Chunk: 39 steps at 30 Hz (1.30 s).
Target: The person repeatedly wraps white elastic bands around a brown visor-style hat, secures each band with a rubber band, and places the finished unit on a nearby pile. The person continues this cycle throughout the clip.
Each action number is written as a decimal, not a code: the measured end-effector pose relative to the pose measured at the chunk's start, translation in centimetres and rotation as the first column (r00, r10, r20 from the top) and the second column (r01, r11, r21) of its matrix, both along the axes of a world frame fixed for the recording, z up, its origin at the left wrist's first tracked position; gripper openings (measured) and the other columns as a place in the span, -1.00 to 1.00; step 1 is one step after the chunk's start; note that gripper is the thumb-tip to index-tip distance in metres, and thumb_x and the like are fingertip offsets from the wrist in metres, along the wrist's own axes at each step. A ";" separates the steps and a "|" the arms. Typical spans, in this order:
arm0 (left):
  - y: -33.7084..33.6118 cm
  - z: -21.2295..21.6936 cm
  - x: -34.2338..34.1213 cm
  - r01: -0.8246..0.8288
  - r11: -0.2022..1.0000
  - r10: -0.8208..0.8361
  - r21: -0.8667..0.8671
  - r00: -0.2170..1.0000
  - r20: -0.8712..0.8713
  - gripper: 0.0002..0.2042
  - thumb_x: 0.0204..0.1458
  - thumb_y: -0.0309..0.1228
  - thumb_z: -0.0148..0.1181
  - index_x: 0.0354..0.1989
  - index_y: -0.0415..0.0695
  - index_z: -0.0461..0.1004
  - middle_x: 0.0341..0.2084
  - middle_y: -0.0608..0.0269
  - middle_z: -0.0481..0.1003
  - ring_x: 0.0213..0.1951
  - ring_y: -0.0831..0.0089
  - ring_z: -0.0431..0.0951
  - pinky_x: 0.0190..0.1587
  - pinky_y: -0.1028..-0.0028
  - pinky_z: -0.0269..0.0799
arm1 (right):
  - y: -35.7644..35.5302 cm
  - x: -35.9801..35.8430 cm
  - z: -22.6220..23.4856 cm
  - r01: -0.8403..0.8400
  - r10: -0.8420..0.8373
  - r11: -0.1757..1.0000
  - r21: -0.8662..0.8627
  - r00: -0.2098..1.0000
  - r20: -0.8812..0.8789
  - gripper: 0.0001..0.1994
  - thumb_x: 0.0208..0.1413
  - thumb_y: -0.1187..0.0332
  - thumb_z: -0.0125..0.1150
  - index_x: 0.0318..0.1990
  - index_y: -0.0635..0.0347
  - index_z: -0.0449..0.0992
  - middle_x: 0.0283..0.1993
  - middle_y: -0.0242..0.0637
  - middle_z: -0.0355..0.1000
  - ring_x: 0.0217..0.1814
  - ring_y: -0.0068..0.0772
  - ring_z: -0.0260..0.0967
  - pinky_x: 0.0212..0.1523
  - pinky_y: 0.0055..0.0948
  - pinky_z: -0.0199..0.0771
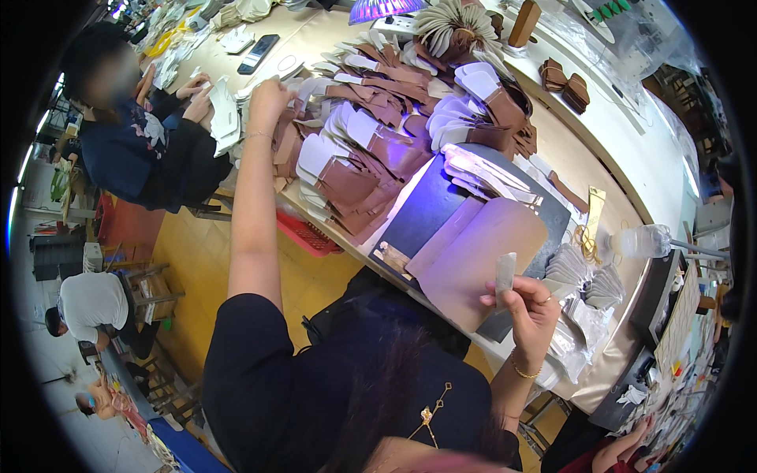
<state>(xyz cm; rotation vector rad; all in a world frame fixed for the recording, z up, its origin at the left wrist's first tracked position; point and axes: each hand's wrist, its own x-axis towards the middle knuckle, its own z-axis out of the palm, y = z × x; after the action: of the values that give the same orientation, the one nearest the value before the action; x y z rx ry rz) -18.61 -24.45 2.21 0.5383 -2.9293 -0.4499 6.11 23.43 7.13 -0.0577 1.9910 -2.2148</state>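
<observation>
The right hand [530,317] pinched a pale strip [505,276] between thumb and fingers, above a brown sheet [482,248]. The left hand [270,104] was at the brown-and-white pieces [347,181]; whether it gripped any, I couldn't tell. A tug there could have spilled them, loosely overlapped near the bench's [303,41] edge. Beyond, a co-worker [130,138] handled white pieces [225,117] above a yellow floor [189,264].

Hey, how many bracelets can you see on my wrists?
2: a thin bracelet at the wrist of your left hand, and a gold bracelet at the wrist of your right hand, which holds a pale strip.
</observation>
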 end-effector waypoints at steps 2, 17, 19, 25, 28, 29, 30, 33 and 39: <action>0.0 -1.5 0.8 -0.005 0.996 -0.001 -0.087 0.998 -0.063 -0.77 -0.15 -0.39 0.32 -0.36 -0.28 0.50 -0.58 0.10 0.50 -0.51 0.44 0.51 -0.42 0.41 0.40 | -0.2 0.0 -0.1 -0.006 0.006 1.000 0.003 1.000 -0.009 -0.86 0.15 0.56 0.10 -0.17 0.45 0.45 -0.26 -0.05 0.53 -0.28 -0.33 0.55 -0.24 -0.48 0.54; -0.9 -3.7 4.1 0.189 0.967 -0.153 0.172 0.967 -0.206 -0.78 -0.10 -0.48 0.25 -0.24 -0.25 0.53 -0.52 0.08 0.47 -0.40 0.26 0.51 -0.28 0.38 0.41 | -0.4 -0.1 -0.5 0.007 -0.002 0.999 -0.052 0.995 0.097 -0.85 0.15 0.57 0.09 -0.15 0.43 0.46 -0.29 -0.07 0.53 -0.31 -0.37 0.54 -0.26 -0.50 0.55; -0.9 -3.4 4.0 0.115 0.967 -0.042 0.230 0.953 -0.300 -0.73 -0.10 -0.46 0.26 -0.18 -0.19 0.48 -0.53 0.12 0.49 -0.43 0.26 0.52 -0.31 0.35 0.41 | -0.4 -0.1 -0.5 0.009 -0.003 0.998 -0.057 0.994 0.106 -0.85 0.15 0.57 0.09 -0.15 0.43 0.47 -0.29 -0.07 0.53 -0.31 -0.38 0.53 -0.26 -0.50 0.54; -1.2 -3.7 4.1 0.092 0.992 -0.058 0.089 0.944 -0.326 -0.69 -0.08 -0.50 0.22 -0.10 -0.14 0.44 -0.55 0.14 0.46 -0.45 0.21 0.49 -0.34 0.29 0.39 | -0.7 0.0 -0.6 0.015 -0.014 1.000 -0.013 0.996 0.083 -0.83 0.18 0.44 0.11 -0.16 0.40 0.45 -0.30 -0.10 0.53 -0.38 -0.44 0.52 -0.37 -0.59 0.43; -1.3 -3.9 3.6 0.107 0.993 -0.114 -0.039 0.929 -0.353 -0.70 -0.11 -0.48 0.24 -0.14 -0.19 0.45 -0.53 0.09 0.45 -0.42 0.19 0.48 -0.31 0.27 0.39 | -0.6 0.0 -0.5 0.014 -0.012 1.000 -0.010 0.995 0.102 -0.83 0.17 0.47 0.11 -0.16 0.40 0.46 -0.30 -0.12 0.53 -0.36 -0.44 0.52 -0.36 -0.59 0.43; -1.2 -4.0 3.3 0.071 0.998 -0.067 -0.003 0.932 -0.355 -0.70 -0.13 -0.47 0.25 -0.17 -0.22 0.46 -0.53 0.09 0.44 -0.43 0.20 0.49 -0.32 0.28 0.40 | -0.7 0.0 -0.5 0.014 -0.013 1.000 -0.014 0.994 0.108 -0.84 0.16 0.50 0.11 -0.15 0.41 0.47 -0.30 -0.11 0.53 -0.35 -0.42 0.52 -0.32 -0.56 0.47; -1.0 -3.9 3.0 0.033 0.999 -0.018 0.036 0.935 -0.353 -0.70 -0.14 -0.45 0.26 -0.19 -0.24 0.47 -0.53 0.09 0.44 -0.43 0.21 0.49 -0.32 0.29 0.40 | -0.6 0.0 -0.5 0.019 -0.016 1.000 -0.021 0.994 0.110 -0.85 0.16 0.53 0.10 -0.15 0.43 0.47 -0.30 -0.11 0.53 -0.33 -0.41 0.53 -0.28 -0.53 0.51; 0.1 -3.9 2.4 0.020 0.999 -0.030 -0.034 0.935 -0.353 -0.68 -0.16 -0.44 0.28 -0.19 -0.25 0.47 -0.48 0.03 0.46 -0.37 0.12 0.50 -0.27 0.26 0.40 | -0.7 0.0 -0.5 0.015 -0.012 0.999 -0.031 0.995 0.094 -0.84 0.15 0.54 0.10 -0.15 0.43 0.48 -0.30 -0.11 0.53 -0.33 -0.41 0.53 -0.27 -0.53 0.51; 1.2 -3.7 2.2 -0.016 0.998 -0.002 -0.055 0.950 -0.312 -0.75 -0.14 -0.51 0.22 -0.23 -0.24 0.46 -0.30 -0.08 0.47 -0.19 0.00 0.47 -0.12 0.21 0.38 | -0.7 0.2 -0.8 0.014 -0.011 0.999 -0.030 0.996 0.091 -0.85 0.16 0.54 0.09 -0.15 0.42 0.48 -0.30 -0.13 0.53 -0.33 -0.42 0.53 -0.27 -0.54 0.50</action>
<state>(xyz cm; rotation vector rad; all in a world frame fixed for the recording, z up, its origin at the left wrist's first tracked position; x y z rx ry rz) -16.40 -23.27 -1.53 0.4251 -2.6269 -0.4071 6.28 22.74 6.38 0.0518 1.9157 -2.2137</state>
